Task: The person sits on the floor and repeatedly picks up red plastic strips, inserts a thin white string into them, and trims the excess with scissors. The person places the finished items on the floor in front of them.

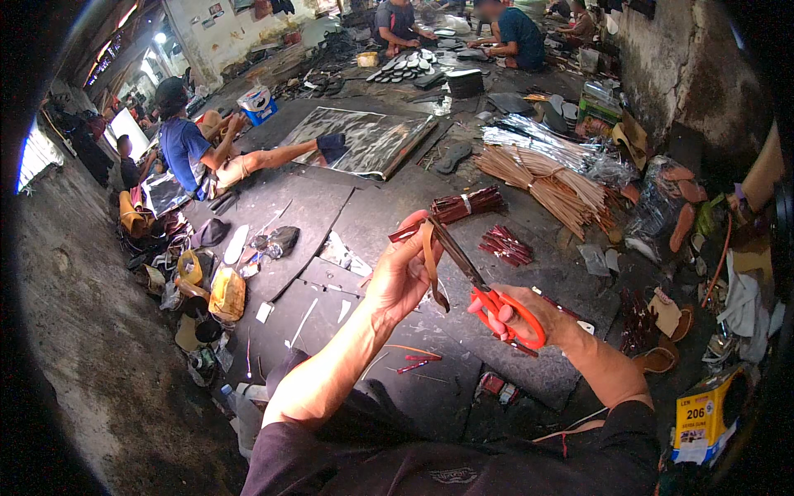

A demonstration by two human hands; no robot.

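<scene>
Red-handled scissors (531,321) are gripped in my right hand (504,307), with fingers through the handle loops. Their long dark blades point up and left, and the tips reach the fingers of my left hand (399,277). That hand is closed on a tan strap (431,263), which hangs in a curve beside the blades. A short dark red strip (405,234) also sticks out from its fingertips. Whether the blades touch the strap I cannot tell. Beyond my hands lie a tied bundle of dark red strips (469,204) and a smaller loose bunch (506,245).
Tan strips (538,183) and silver strips (533,138) are heaped at the right. A yellow can (705,415) stands at lower right, a yellowed jug (227,293) at left. One person (186,149) sits at left; others work at the back near stacked soles (405,66).
</scene>
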